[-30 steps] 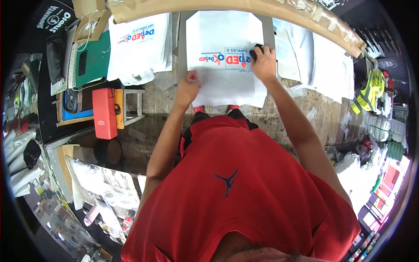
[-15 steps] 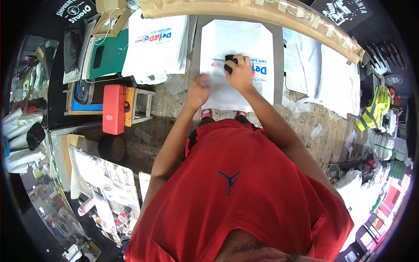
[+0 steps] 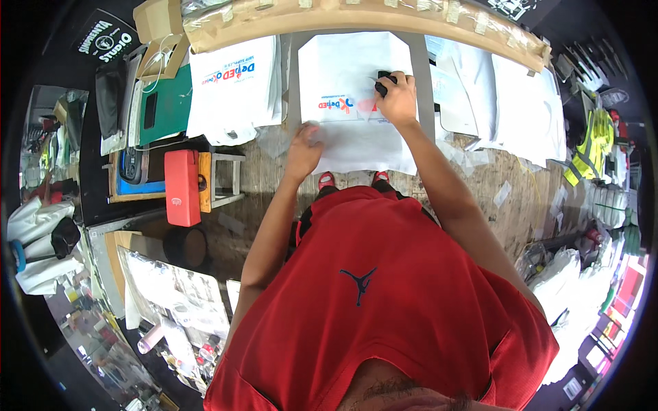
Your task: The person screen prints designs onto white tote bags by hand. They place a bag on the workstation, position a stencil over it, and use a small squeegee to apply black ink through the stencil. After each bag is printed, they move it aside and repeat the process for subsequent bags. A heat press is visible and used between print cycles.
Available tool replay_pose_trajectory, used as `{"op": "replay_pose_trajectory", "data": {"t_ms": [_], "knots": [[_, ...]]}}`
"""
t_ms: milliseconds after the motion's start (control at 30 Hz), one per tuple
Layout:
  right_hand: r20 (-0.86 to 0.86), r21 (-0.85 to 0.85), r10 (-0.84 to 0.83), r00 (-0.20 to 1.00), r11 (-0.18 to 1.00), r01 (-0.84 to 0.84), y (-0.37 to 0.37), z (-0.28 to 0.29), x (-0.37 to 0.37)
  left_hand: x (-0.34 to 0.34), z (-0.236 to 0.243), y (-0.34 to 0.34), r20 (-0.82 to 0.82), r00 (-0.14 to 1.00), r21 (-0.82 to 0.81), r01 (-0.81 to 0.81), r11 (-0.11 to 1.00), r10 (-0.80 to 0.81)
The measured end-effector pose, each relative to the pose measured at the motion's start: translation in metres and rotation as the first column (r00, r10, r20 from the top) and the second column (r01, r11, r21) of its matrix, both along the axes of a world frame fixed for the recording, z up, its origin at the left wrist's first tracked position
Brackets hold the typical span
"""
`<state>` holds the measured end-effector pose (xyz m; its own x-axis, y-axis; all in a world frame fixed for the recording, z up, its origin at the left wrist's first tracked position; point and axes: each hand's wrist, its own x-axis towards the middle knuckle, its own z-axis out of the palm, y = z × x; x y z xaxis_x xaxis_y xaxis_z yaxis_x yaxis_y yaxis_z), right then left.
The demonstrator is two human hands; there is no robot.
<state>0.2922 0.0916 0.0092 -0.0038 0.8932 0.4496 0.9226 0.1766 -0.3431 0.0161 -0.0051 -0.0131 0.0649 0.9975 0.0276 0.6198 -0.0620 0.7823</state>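
Note:
A white bag-like sheet (image 3: pixel 349 65) with red and blue print on it lies flat on a grey board (image 3: pixel 294 82) in front of me. My right hand (image 3: pixel 401 101) is closed round a small black hand-sized block (image 3: pixel 385 82), pressed on the right part of the sheet. That hand and forearm hide some of the print, and the block's exact kind does not show. By the sheet's lower left edge is my left hand (image 3: pixel 303 151), fingers loosely apart with nothing in them; whether it touches the sheet I cannot tell.
Printed white sheets (image 3: pixel 229 96) are stacked at the left, more white sheets (image 3: pixel 524 113) at the right. A long taped cardboard roll (image 3: pixel 363 20) runs along the far edge. A red padded box (image 3: pixel 181 188) rests on a stool at the left. A green board (image 3: pixel 166 109) lies beyond it.
My right hand has slid the black block rightward over the sheet, uncovering print on the left part. My left hand stays near the lower left edge. The whole view has shifted slightly.

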Motion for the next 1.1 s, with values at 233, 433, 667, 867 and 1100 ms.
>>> {"op": "replay_pose_trajectory", "data": {"t_ms": [233,433,667,867,1100], "knots": [[0.003,-0.002,-0.059,0.998,0.998,0.059,0.005,-0.002,0.025,0.004,0.011,-0.001,0.091,0.995,-0.101,-0.031,0.994,0.041],[0.004,0.032,-0.090,0.996,0.995,0.090,0.009,-0.007,0.046,0.006,0.020,-0.001,0.048,0.998,-0.067,-0.036,0.997,0.039],[-0.012,0.033,-0.172,0.985,0.985,0.172,0.013,-0.007,0.067,0.007,0.020,-0.002,0.066,0.995,-0.126,-0.061,0.990,0.070],[-0.003,0.071,-0.243,0.970,0.968,0.242,0.016,-0.008,0.095,0.005,0.015,0.001,0.067,0.997,-0.074,-0.044,0.996,0.049],[-0.037,0.019,-0.356,0.934,0.934,0.356,0.010,-0.004,0.122,0.004,0.013,0.001,0.089,0.995,-0.084,-0.048,0.995,0.055]]}}
